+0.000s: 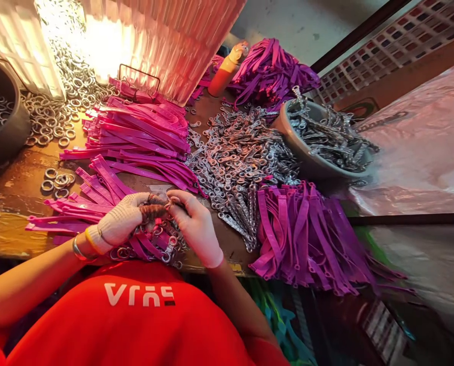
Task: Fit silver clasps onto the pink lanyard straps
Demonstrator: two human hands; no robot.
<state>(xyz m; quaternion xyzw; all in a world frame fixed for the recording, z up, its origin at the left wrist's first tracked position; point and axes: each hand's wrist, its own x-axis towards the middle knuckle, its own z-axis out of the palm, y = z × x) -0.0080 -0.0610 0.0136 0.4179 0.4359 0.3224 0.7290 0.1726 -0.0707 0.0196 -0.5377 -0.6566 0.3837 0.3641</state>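
Observation:
My left hand point(119, 219), in a knitted white glove with dark fingertips, is closed near the table's front edge. Beside it my right hand point(196, 223), in a thin white glove, pinches something small and metallic at its fingertips, too small to make out. The fingers of both hands nearly meet. Under them lie metal rings and links point(169, 246) mixed with purple straps. More magenta straps point(135, 132) are piled behind my left hand. Silver metal links point(246, 147) form a heap behind and to the right of my right hand.
A grey bucket point(311, 152) of metal links tilts at the right, with purple straps point(299, 234) hanging over the edge before it. A dark bowl point(19, 124) and loose rings point(46, 119) are at the left. An orange-and-white bottle point(225, 73) stands behind, near a corrugated panel point(166, 40).

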